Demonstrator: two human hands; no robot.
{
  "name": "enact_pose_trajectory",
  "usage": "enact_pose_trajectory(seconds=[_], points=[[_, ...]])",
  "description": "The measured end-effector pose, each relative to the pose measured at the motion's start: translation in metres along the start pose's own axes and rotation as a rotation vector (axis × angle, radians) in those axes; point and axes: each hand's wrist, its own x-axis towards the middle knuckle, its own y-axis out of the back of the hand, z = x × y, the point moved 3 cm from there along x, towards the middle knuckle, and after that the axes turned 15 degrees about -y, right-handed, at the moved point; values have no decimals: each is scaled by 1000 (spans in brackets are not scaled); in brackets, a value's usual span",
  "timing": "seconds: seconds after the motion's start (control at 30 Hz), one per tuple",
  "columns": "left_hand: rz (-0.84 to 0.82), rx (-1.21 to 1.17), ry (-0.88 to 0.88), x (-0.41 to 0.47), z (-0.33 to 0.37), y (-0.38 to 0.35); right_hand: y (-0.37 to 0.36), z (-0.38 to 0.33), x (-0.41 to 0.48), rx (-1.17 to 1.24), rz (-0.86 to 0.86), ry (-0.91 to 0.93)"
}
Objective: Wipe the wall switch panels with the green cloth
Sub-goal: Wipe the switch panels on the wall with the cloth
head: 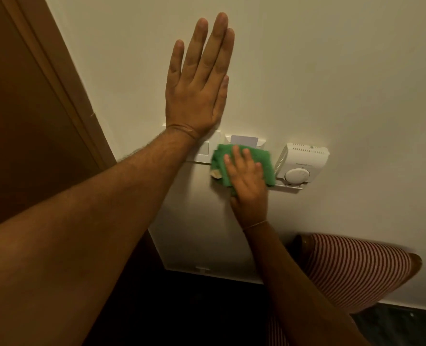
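Your right hand [245, 181] lies flat on the green cloth [242, 166], fingers spread and pressing it against the middle switch panel [244, 141]; it is not pinching the cloth so much as pinning it under the palm, with a pale scrap showing at the cloth's left edge. Your left hand [197, 86] is open and holds nothing, palm flat on the wall [331, 71] above and to the left, its wrist covering part of the left switch panel [204, 151]. The panels run in a row from left to right, so the wiping stroke should follow that line. The thermostat [301, 163] sits just right of the cloth, nearly touching it, and your right hand is the nearer one to it. The left panel is likely harder to reach until your left wrist lifts clear.
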Motion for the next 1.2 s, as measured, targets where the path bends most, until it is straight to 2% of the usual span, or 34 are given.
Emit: enact_pose_trajectory(seconds=[0.1, 0.2, 0.37, 0.47, 0.63, 0.73, 0.83, 0.93, 1.03, 1.1, 1.2], points=[[-8, -7, 4, 0, 1, 0, 5, 19, -4, 28, 77, -94], [-10, -1, 3, 0, 1, -1, -9, 4, -1, 92, 118, -153], [-15, 47, -7, -1, 2, 0, -30, -28, 10, 56, -2, 61], [-30, 38, 12, -1, 1, 1, -24, -26, 11, -31, -21, 100], [-37, 38, -3, -2, 2, 3, 2, 25, -7, -30, 33, -61], [-35, 38, -13, 0, 5, 3, -3, 21, -6, 19, 25, -119], [-22, 54, -13, 0, 3, 5, -16, 4, -5, 18, -43, -92], [-34, 85, -19, 0, 4, 7, -26, -6, -7, -51, -141, 74], [-50, 85, -18, 0, 6, 7, -24, 3, -7, -126, -182, 149], [-51, 79, -21, -1, 4, 8, -19, 18, -14, -143, -197, 127], [-65, 73, -18, -1, 4, 10, -6, 41, -28, -116, -229, -15]])
